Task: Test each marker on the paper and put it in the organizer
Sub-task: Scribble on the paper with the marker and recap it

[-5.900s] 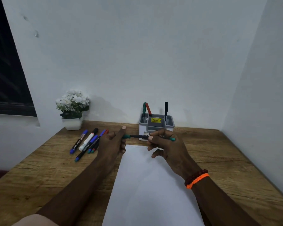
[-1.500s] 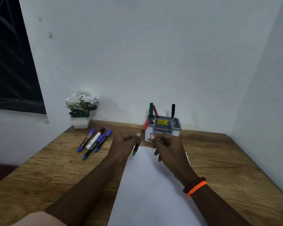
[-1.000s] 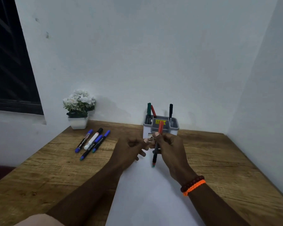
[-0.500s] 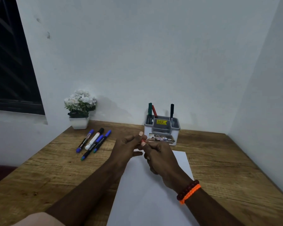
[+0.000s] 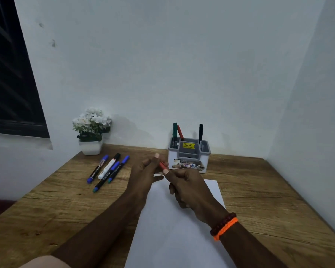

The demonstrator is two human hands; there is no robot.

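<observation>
Both hands meet over the far end of the white paper (image 5: 182, 229). My right hand (image 5: 190, 188) grips a red-capped marker (image 5: 163, 165), whose body is hidden in the fist. My left hand (image 5: 145, 173) pinches the red cap end between thumb and fingers. The white and grey organizer (image 5: 190, 157) stands just beyond the hands and holds a green, a red and a black marker upright. Several more markers (image 5: 108, 170) lie on the wooden desk (image 5: 46, 206) to the left, mostly blue-capped, one white with a black cap.
A small white pot of white flowers (image 5: 91, 130) stands at the back left corner. Walls close the desk at the back and right. A dark window is at the far left.
The red-capped marker, held upright in my right hand a second ago, has tipped down into the fist. My left hand has come onto its cap end. The hands stay over the paper.
</observation>
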